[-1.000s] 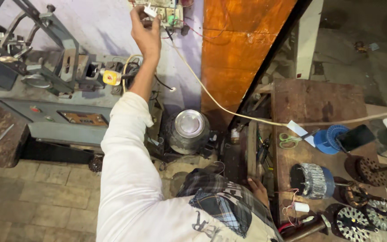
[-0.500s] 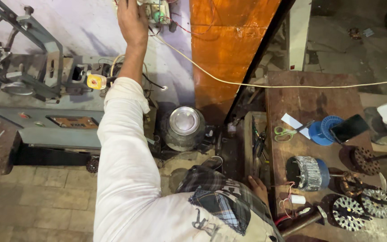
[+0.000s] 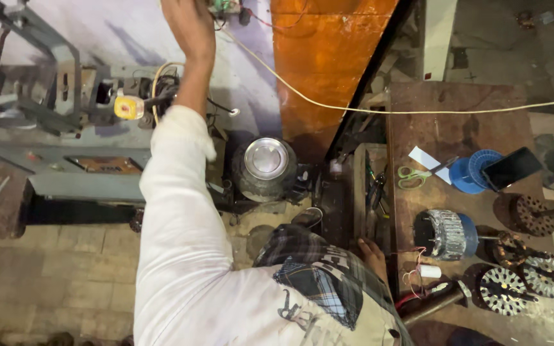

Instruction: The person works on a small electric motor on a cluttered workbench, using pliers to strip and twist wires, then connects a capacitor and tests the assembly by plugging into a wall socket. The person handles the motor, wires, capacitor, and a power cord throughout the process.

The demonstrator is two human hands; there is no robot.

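Our left hand point(image 3: 190, 25) raised at top frame edge, beside small wall-mounted switch unit point(image 3: 224, 6); grip not discernible. Right hand point(image 3: 373, 253) rests loose-fingered at wooden bench point(image 3: 456, 115) edge. Since earlier frame, view dropped, hand nearer top. Cream cable point(image 3: 367, 110) taut above ribbed metal motor stator point(image 3: 445, 234)

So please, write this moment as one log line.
left hand: raised to wall fitting | right hand: low beside workbench | cream cord: stretched across
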